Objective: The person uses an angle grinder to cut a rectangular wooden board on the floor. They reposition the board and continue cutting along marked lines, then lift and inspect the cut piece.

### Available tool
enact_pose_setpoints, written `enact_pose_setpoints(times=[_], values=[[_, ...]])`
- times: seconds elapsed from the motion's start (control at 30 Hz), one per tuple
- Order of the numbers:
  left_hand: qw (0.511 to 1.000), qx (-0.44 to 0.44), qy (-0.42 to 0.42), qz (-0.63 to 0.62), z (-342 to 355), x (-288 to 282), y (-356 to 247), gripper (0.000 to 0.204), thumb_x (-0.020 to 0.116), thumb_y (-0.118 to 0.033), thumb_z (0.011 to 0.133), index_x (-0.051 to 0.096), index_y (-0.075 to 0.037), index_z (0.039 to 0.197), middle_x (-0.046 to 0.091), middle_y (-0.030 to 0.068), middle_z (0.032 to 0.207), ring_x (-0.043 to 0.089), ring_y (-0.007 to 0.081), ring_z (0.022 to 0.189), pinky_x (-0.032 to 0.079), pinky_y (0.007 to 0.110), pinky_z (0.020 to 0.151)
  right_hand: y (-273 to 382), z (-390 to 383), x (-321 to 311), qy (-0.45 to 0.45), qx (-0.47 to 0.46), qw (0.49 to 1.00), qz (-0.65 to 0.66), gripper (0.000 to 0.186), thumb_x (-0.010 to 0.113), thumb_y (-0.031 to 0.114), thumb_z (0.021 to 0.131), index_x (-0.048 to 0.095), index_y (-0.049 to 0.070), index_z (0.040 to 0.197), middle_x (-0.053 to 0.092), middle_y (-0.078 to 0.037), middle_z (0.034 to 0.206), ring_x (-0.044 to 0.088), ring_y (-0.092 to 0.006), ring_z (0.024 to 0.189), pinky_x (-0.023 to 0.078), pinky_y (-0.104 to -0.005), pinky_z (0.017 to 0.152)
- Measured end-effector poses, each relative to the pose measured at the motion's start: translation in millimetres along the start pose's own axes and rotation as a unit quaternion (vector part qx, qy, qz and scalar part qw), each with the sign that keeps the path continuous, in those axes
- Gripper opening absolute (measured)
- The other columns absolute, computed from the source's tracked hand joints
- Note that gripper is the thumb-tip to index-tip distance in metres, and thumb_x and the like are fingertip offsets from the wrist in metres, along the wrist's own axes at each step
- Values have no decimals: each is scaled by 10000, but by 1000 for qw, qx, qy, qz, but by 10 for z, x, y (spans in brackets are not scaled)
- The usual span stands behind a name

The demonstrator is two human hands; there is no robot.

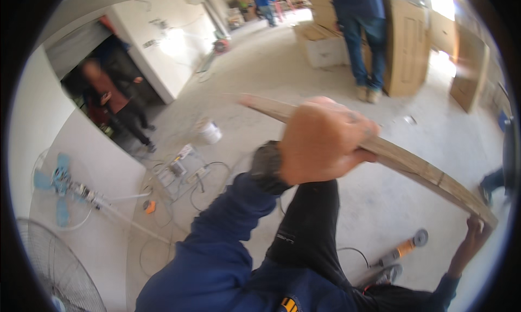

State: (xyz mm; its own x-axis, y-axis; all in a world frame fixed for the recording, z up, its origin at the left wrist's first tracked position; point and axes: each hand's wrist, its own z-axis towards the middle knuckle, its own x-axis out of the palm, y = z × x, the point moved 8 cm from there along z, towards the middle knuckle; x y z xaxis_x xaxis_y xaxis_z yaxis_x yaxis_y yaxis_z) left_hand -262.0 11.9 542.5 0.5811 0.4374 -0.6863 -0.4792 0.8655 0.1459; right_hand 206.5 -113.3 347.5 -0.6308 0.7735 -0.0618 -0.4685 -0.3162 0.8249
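A long wooden plank [423, 165] stretches across in front of me, from the middle of the view to the far right. My left hand [325, 138] is wrapped round it near its left part, the fist slightly blurred. At the plank's right end, my right hand [475, 230] holds it from below, with its fingers partly hidden. Below the plank an orange angle grinder [401, 251] with a grey disc lies on the floor beside my foot, its black cord running left.
On the left are a fan with blue blades [61, 176], a caged fan [57, 268], a power box with cords [184, 165] and a white bucket [208, 131]. One person [116, 97] stands in a doorway; another [361, 35] stands ahead by wooden panels [407, 46]. Someone's leg [493, 184] shows at right.
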Motion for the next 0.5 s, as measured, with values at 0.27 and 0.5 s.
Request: enact_pose_setpoints(times=[0.27,0.5], values=[[997,-27,44,-59,4,740,499,289,803,-197,731,764,-134,1011,726,87,862,680,333,818,521,456,810,-235,199,193,92,67,987,-118,383,673,282,1063,548,43,1335,601,-95,1081,562,-174,920,478,-324,836],[987,-94,89,-95,-464,1064,973,293,770,-202,751,773,-125,1033,735,105,850,698,340,847,519,447,869,137,-258,606,198,122,967,-104,356,686,349,1068,563,21,1129,631,-63,830,570,-126,740,472,-264,665]])
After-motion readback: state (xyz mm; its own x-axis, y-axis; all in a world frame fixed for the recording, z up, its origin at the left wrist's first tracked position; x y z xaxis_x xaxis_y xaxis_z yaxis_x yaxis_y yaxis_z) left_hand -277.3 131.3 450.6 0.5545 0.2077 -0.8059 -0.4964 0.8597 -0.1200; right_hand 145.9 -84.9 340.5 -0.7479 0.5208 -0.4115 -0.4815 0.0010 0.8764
